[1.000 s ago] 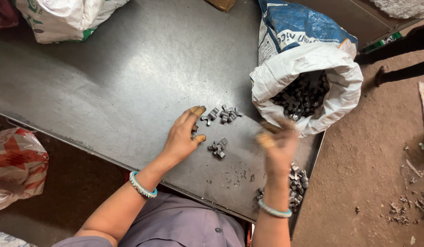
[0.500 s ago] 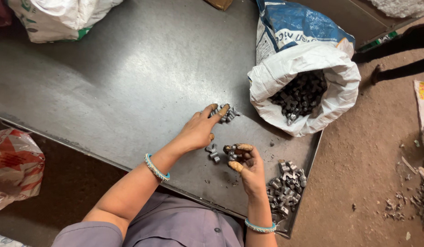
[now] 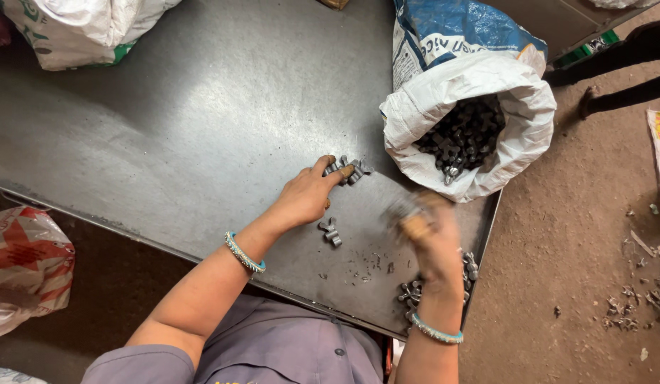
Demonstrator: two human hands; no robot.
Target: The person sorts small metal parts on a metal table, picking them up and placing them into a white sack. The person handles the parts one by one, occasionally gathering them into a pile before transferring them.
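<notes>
We look down on a dull grey sheet-metal bench (image 3: 166,135) where a person sorts small dark grey metal fittings. Our view finds the left hand (image 3: 308,195) stretched flat across the bench, fingers (image 3: 328,165) half spread and resting on a small cluster of fittings (image 3: 352,171) just ahead of it, pressing rather than gripping. Another pair of fittings (image 3: 330,232) lies loose on the bench just beside that hand's heel, between the two hands. The right hand (image 3: 428,235) is raised above the bench and blurred; it is curled in, but we cannot tell whether it holds anything. Directly below the right wrist, at the bench's near edge, sits a heap of the same grey fittings (image 3: 415,291). Just beyond the right hand stands an open white woven sack with a blue printed top (image 3: 479,92), its mouth rolled down over a dark load of fittings (image 3: 461,139). Beaded turquoise bangles ring the left wrist (image 3: 245,253) and right wrist (image 3: 436,332). Well away past the left hand, a white sack (image 3: 81,28) rests on the bench's far corner; a red-and-white plastic bag (image 3: 24,256) lies on the floor beside the left arm.
</notes>
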